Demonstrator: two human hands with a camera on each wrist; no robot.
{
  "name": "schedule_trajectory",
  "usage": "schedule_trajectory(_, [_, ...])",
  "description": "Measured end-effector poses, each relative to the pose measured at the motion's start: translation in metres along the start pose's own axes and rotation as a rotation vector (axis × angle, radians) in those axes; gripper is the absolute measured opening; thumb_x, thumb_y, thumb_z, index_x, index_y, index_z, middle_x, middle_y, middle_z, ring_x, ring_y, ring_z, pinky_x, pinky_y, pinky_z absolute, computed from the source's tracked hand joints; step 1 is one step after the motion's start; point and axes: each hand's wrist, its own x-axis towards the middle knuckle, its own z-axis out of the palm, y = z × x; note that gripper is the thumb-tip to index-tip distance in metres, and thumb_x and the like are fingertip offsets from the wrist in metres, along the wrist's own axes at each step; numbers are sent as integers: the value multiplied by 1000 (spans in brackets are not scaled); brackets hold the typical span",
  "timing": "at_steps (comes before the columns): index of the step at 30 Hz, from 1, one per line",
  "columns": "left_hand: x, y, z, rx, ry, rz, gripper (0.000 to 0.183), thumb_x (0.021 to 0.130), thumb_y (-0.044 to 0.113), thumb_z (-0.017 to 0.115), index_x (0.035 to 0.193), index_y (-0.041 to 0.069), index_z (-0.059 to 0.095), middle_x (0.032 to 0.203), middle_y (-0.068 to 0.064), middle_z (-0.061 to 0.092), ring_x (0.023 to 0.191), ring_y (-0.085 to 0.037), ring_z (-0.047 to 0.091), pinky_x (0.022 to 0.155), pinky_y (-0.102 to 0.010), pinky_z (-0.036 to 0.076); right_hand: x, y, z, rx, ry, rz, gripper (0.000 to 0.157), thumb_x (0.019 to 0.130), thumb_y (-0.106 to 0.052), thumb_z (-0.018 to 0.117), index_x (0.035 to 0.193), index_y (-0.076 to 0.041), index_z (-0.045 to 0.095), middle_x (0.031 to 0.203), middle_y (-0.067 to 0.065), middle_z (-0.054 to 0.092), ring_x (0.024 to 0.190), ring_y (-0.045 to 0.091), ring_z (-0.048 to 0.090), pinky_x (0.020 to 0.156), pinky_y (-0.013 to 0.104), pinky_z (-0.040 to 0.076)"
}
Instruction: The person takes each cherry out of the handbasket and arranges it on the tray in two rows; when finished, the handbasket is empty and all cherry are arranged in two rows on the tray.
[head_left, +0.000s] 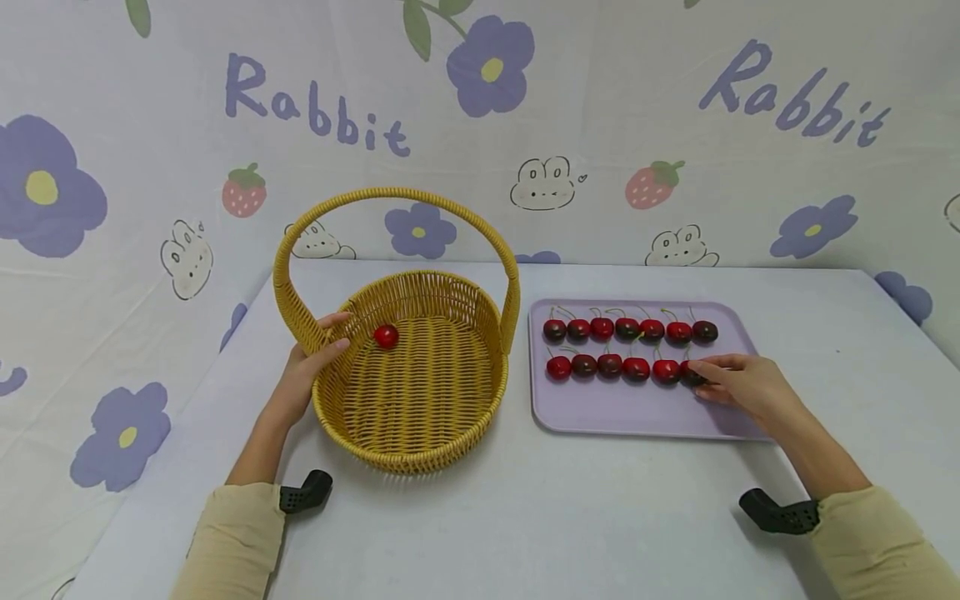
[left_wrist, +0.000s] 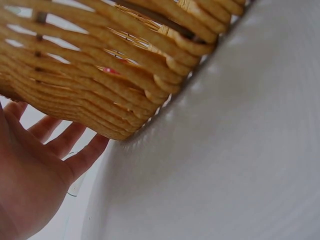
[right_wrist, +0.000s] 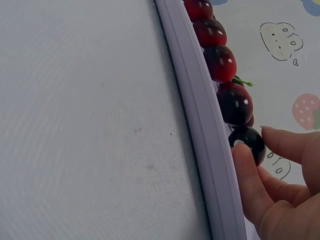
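On the left stands a yellow woven basket (head_left: 411, 460) with a tall arched handle, and a single red cherry (head_left: 386, 337) lies inside it near the left wall. My left hand (head_left: 303, 371) grips the basket's left side at the foot of the handle; in the left wrist view its fingers (left_wrist: 90, 155) reach behind the woven wall. My right hand (head_left: 753, 387) is over the right part of a lilac tray (head_left: 607, 408). Between thumb and fingers it pinches a dark cherry (right_wrist: 254, 142), the rightmost of the front row.
Two rows of several red and dark cherries with stems line the tray, such as a back-row cherry (head_left: 678, 332). The white table (head_left: 480, 525) meets a printed cloth backdrop (head_left: 600, 100) behind. The basket's handle arches high over its opening.
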Motion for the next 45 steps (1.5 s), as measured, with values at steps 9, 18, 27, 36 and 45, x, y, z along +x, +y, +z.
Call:
schedule_trajectory(9, [-1, 0, 0, -4, -1, -4, 49, 98, 19, 50, 142, 2, 38, 147, -13, 34, 130, -29, 36, 104, -37, 28, -1, 1, -1, -23, -12, -26, 65, 94, -33, 61, 136, 12, 40, 123, 24, 52, 77, 8, 64, 74, 20, 52])
schedule_trajectory(18, [-1, 1, 0, -1, 4, -1, 49, 98, 19, 50, 142, 2, 38, 147, -13, 35, 132, -30, 34, 108, -44, 23, 0, 0, -3, -44, -22, -35, 67, 96, -36, 56, 137, 14, 36, 134, 33, 42, 77, 6, 63, 74, 20, 52])
schedule_trajectory(27, [-1, 1, 0, 0, 1, 2, 49, 98, 18, 49, 142, 1, 37, 147, -14, 34, 132, -30, 34, 108, -45, 22, 3, 0, -7, 51, -44, -9, 64, 99, -33, 50, 138, 15, 30, 108, 13, 53, 75, 5, 62, 73, 21, 52])
schedule_trajectory(36, [0, -2, -1, -2, 0, 5, 49, 98, 18, 50, 142, 2, 38, 148, -13, 34, 133, -30, 33, 109, -45, 21, 3, 2, -14, 110, -68, -17, 61, 101, -30, 46, 136, 16, 27, 90, 1, 55, 75, 7, 62, 71, 22, 53])
schedule_trajectory(45, [1, -1, 0, -1, -4, 4, 49, 97, 19, 50, 142, 2, 38, 148, -13, 34, 132, -30, 34, 108, -45, 22, -7, -10, -25, 14, 6, -62, 71, 100, -43, 42, 140, 13, 27, 124, 26, 44, 80, 4, 59, 74, 20, 51])
